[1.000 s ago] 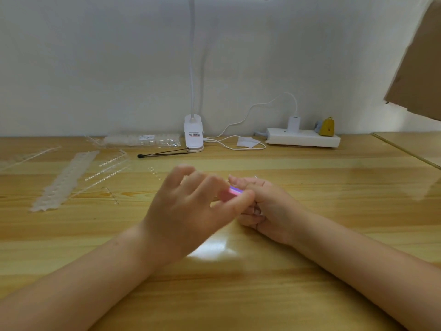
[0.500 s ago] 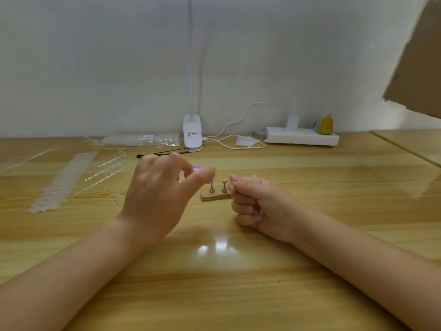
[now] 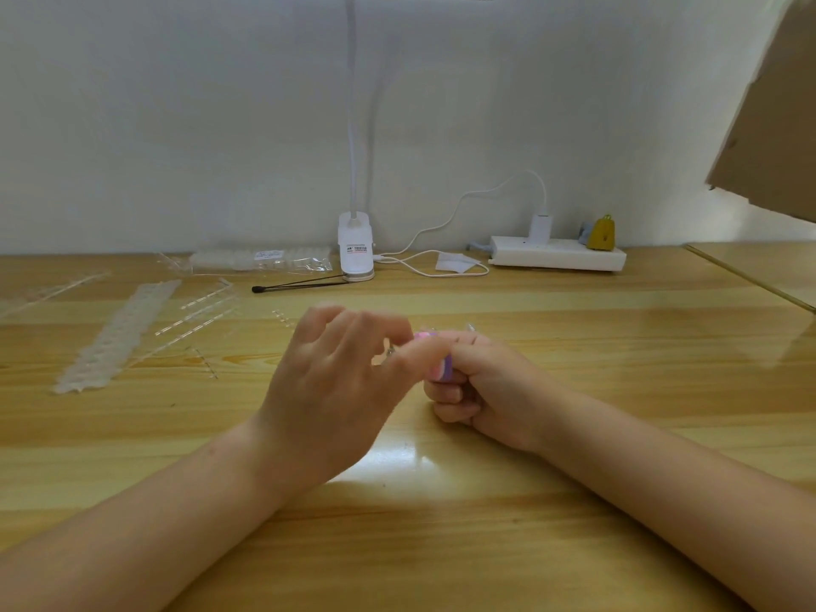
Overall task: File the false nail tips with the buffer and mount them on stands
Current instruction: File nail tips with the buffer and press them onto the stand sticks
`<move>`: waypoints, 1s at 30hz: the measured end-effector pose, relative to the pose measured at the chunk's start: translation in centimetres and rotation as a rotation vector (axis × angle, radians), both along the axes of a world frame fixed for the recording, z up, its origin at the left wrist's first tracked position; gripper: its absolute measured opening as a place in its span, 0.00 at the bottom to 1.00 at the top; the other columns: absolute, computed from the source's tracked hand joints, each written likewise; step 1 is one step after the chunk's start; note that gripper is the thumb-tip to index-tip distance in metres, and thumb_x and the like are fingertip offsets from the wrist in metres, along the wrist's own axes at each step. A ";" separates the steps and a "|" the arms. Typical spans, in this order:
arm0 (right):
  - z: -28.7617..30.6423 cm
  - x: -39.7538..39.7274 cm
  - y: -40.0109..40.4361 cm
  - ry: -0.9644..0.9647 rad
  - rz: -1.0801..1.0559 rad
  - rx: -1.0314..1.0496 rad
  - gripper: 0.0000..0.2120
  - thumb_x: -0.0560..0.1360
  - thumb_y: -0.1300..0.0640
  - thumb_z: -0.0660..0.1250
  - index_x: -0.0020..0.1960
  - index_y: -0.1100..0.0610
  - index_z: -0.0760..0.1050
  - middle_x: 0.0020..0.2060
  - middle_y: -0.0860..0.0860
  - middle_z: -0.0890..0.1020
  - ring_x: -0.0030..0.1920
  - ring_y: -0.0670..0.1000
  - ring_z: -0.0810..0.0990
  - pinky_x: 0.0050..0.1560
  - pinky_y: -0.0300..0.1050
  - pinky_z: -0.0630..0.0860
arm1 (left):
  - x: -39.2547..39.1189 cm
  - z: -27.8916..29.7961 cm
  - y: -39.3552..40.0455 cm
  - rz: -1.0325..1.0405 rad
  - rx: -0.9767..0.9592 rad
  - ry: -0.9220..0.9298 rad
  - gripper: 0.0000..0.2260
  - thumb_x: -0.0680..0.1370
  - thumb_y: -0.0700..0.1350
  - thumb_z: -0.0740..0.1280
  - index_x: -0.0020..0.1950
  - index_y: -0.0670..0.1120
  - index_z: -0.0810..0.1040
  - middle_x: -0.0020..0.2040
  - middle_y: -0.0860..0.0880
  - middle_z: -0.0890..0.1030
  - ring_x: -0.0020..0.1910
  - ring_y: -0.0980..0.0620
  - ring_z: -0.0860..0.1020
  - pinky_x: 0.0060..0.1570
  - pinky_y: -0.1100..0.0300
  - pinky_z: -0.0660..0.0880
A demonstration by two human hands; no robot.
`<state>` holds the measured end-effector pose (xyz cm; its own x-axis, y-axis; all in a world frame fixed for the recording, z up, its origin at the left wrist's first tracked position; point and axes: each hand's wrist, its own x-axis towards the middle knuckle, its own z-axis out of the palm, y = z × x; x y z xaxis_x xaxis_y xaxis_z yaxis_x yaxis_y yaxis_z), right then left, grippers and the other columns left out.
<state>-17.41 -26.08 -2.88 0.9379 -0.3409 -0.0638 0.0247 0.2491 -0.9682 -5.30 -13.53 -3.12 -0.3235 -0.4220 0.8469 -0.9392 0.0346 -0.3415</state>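
Filing in progress mid-worktop (image 3: pixel 441 545): left hand (image 3: pixel 335 390) pinches the pink-purple buffer (image 3: pixel 441 368) against whatever the curled right hand (image 3: pixel 481 382) at its 3 o'clock holds, presumably a nail tip, hidden; unfiled tip strips (image 3: pixel 119 333) at 10 o'clock, mounting not visibly done.

I see a glossy wooden table (image 3: pixel 574 390), clear plastic strips (image 3: pixel 198 311), a white plastic power strip (image 3: pixel 558 259), and matt brown cardboard (image 3: pixel 777 125).
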 end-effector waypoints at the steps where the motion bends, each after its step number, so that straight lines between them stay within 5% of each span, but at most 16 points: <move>1: 0.1 0.0 0.1 -0.001 -0.001 0.004 0.13 0.79 0.59 0.59 0.35 0.55 0.69 0.29 0.49 0.57 0.26 0.44 0.59 0.26 0.36 0.49 | 0.0 0.1 0.0 0.006 0.006 0.044 0.10 0.79 0.40 0.64 0.59 0.48 0.69 0.52 0.50 0.70 0.44 0.49 0.73 0.49 0.52 0.69; 6: 0.2 -0.1 -0.1 -0.014 0.007 0.050 0.13 0.74 0.52 0.63 0.32 0.53 0.70 0.26 0.48 0.58 0.26 0.43 0.59 0.25 0.35 0.50 | 0.2 0.2 -0.1 0.084 0.014 0.025 0.06 0.77 0.41 0.62 0.54 0.44 0.69 0.44 0.45 0.81 0.38 0.45 0.79 0.41 0.49 0.75; 16: -0.1 -0.1 -0.2 -0.015 0.089 0.010 0.10 0.73 0.51 0.61 0.36 0.54 0.68 0.26 0.46 0.59 0.26 0.43 0.58 0.24 0.35 0.50 | 1.6 0.6 0.0 0.087 0.005 -0.001 0.06 0.80 0.45 0.61 0.52 0.48 0.77 0.39 0.46 0.81 0.32 0.46 0.79 0.36 0.51 0.76; 21: -0.1 -0.1 -0.2 -0.020 0.107 -0.042 0.10 0.75 0.58 0.64 0.36 0.57 0.69 0.26 0.47 0.63 0.25 0.43 0.60 0.24 0.35 0.51 | -0.5 0.3 -0.4 -0.059 -0.043 -0.075 0.08 0.77 0.43 0.67 0.54 0.49 0.72 0.39 0.49 0.82 0.33 0.50 0.79 0.36 0.54 0.75; 30: 0.1 -0.3 -0.1 -0.001 0.148 -0.035 0.12 0.76 0.51 0.60 0.36 0.55 0.66 0.25 0.46 0.63 0.26 0.43 0.60 0.25 0.36 0.50 | -0.1 0.5 -0.1 -0.094 -0.062 -0.115 0.10 0.74 0.41 0.70 0.50 0.49 0.72 0.35 0.50 0.81 0.30 0.50 0.77 0.34 0.53 0.74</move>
<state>-17.69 -26.15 -2.77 0.9782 -0.2004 -0.0537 -0.0093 0.2160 -0.9763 -5.42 -13.66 -2.62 -0.4555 -0.3328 0.8257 -0.8874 0.0963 -0.4508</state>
